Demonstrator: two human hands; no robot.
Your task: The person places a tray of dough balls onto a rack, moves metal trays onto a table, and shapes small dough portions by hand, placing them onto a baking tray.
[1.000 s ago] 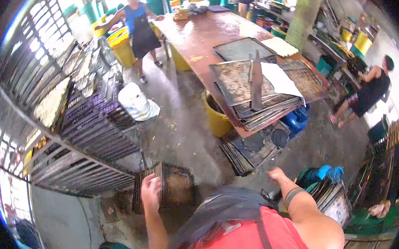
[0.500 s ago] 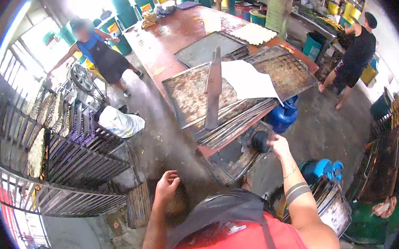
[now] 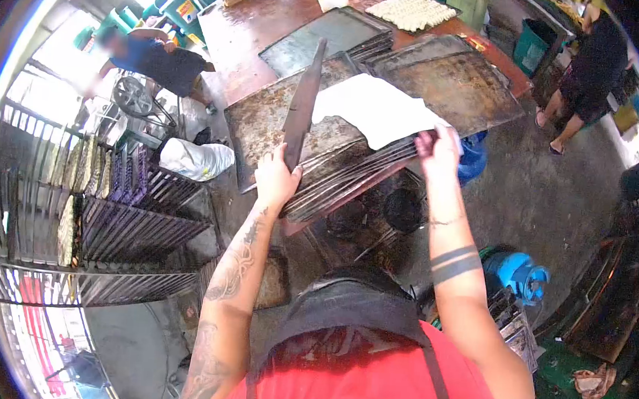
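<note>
Left hand (image 3: 275, 181): fingers wrapped on near end of long flat metal scraper (image 3: 302, 98), which lies lengthwise on top tray of stack of baking trays (image 3: 344, 164); blade runs away from the person, tilted a bit right. Grip closed on the tool.
Right hand (image 3: 436, 145): at near right corner of same stack, fingers curled over tray edges, touching white paper sheet (image 3: 374, 111) that lies on the top trays. Whether it pinches paper or a tray edge: can't tell.
Stack: many dark, crusted trays, fanned at near edge, on reddish-brown table (image 3: 265, 25), overhanging table's near end.
Also on table: second grey tray pile (image 3: 331, 37) further back; pale flat item (image 3: 410, 9) at far end.
Floor: blue gas cylinder (image 3: 518, 273) at right, by person's elbow; more trays under table, in shadow.
Left side: metal racks (image 3: 110, 222) w/ loaded shelves; white sack (image 3: 196, 160) beside them.
Others: person in dark apron (image 3: 159, 58) bent over at far left; another person (image 3: 592, 63) at far right, well apart from stack.
</note>
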